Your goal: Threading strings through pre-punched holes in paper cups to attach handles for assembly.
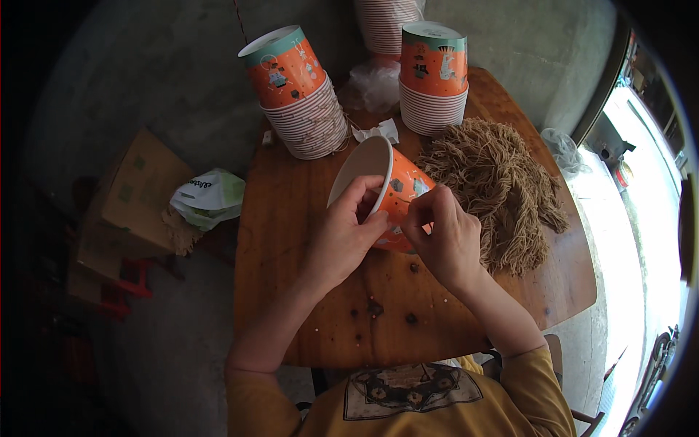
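An orange paper bucket (408,180) with a white rim and printed figures is tilted on its side above the table, its mouth turned to the left. My left hand (348,237) grips it by the rim, fingers inside and thumb outside. Against the bucket's outer side, my right hand (448,237) is closed in a pinch; whatever its fingertips hold is too small or hidden to make out. A heap of brown cords (502,193) lies just right of the bucket.
Two stacks of orange buckets, a left stack (291,80) with cords hanging on it and a right stack (435,76), stand at the back of the wooden table (349,328). Between them lies crumpled clear plastic (375,84). Left of the table is a cardboard box (145,189) with a white-green bag (210,197).
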Available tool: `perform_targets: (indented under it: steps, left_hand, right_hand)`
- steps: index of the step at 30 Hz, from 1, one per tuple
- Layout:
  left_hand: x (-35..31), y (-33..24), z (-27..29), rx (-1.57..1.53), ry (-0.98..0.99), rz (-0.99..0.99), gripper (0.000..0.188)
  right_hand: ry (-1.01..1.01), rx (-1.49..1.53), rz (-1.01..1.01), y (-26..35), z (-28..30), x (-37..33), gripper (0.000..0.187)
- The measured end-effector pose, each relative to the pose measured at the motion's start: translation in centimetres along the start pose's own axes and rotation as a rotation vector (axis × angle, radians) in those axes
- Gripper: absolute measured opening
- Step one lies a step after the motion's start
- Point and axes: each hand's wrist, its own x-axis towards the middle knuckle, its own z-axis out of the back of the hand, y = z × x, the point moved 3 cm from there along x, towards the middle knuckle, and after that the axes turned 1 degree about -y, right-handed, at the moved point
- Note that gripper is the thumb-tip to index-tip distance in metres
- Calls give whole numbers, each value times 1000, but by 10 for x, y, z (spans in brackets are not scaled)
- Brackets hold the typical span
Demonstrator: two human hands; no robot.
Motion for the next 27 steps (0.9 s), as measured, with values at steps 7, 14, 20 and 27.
perform_targets:
  steps: [7, 14, 20, 27]
  left_hand:
    - [0, -1, -2, 24, 16, -6, 35]
    - [-1, -2, -3, 49, 34, 3, 36]
    - [1, -3, -6, 73, 62, -15, 35]
    - [1, -3, -5, -61, 226, 12, 29]
  right_hand:
    - [9, -29, 40, 2, 0, 2, 25]
    - [67, -83, 10, 4, 2, 3, 25]
    - [24, -81, 70, 3, 1, 5, 25]
    - [123, -61, -17, -3, 5, 0, 18]
